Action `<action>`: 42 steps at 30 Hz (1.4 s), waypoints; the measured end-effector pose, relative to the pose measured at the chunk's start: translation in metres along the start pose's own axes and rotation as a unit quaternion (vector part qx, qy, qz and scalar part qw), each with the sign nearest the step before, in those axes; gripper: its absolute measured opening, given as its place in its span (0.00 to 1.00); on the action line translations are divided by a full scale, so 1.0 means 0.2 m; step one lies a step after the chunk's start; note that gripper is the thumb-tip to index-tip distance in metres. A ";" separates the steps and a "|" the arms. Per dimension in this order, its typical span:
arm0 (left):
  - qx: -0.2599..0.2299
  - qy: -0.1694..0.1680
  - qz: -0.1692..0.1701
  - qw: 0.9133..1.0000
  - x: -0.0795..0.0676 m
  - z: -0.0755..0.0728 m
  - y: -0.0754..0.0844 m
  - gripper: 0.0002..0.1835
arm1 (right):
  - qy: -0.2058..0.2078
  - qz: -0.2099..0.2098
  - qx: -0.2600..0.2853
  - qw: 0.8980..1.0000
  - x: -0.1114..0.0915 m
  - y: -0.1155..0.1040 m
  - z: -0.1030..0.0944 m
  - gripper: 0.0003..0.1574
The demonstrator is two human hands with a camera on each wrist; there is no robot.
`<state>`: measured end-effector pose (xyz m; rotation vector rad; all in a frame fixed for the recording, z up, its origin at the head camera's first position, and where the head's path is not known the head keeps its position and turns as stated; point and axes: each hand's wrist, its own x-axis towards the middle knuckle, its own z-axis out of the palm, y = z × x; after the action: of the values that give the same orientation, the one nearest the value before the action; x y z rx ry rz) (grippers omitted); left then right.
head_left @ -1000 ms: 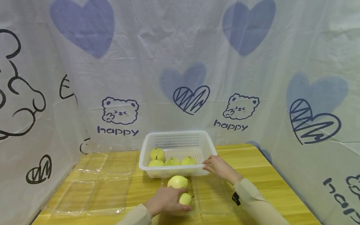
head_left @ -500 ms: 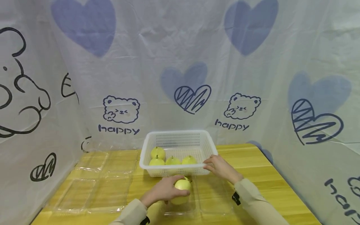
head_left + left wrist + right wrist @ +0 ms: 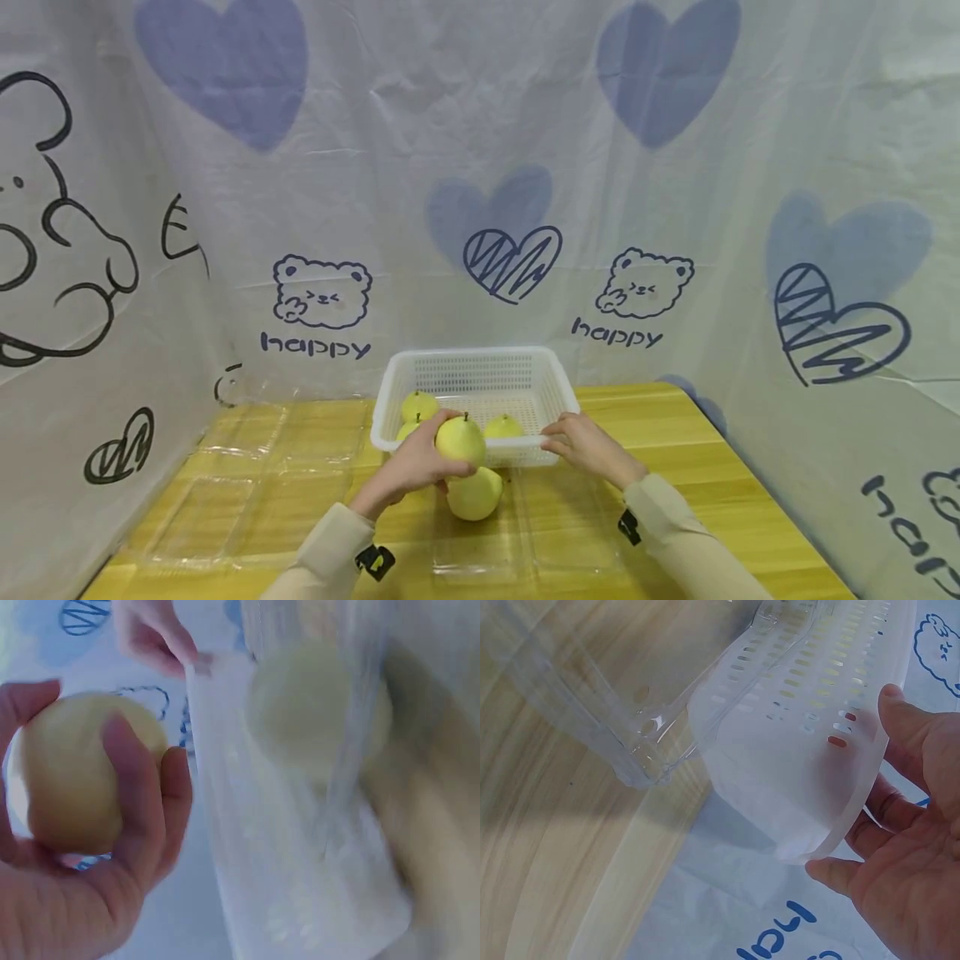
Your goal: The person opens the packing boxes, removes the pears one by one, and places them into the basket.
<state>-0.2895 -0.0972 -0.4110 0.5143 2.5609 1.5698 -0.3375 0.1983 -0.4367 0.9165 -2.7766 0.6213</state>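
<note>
My left hand (image 3: 408,462) holds a yellow-green pear (image 3: 461,443), stem up, near the front rim of a white plastic basket (image 3: 517,454). In the left wrist view, fingers and thumb wrap around that pear (image 3: 75,772). My right hand (image 3: 588,446) grips the basket's front right corner; in the right wrist view its thumb lies over the rim and the fingers reach beneath. Another pear (image 3: 475,497) sits in a clear plastic box (image 3: 480,558) in front of the basket. Inside the basket are more pears (image 3: 504,427), partly hidden behind my left hand.
Clear plastic boxes (image 3: 202,521) stand on the left of the wood-patterned table (image 3: 697,467), and the clear box in front of the basket extends to the right. A printed white cloth (image 3: 405,208) hangs around the table's back and sides.
My left hand has lifted the front pear out of the clear box and carried it forward to the basket's rim. My right hand stays on the basket corner.
</note>
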 end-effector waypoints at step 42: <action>0.343 0.128 0.033 0.930 0.57 0.04 -0.17 0.21 | -0.006 0.000 0.009 1.000 0.01 0.01 0.00 0.12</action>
<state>-0.4017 -0.0669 -0.4338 0.4663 3.3070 0.7375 -0.3400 0.1984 -0.4362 0.9266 -2.7871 0.6447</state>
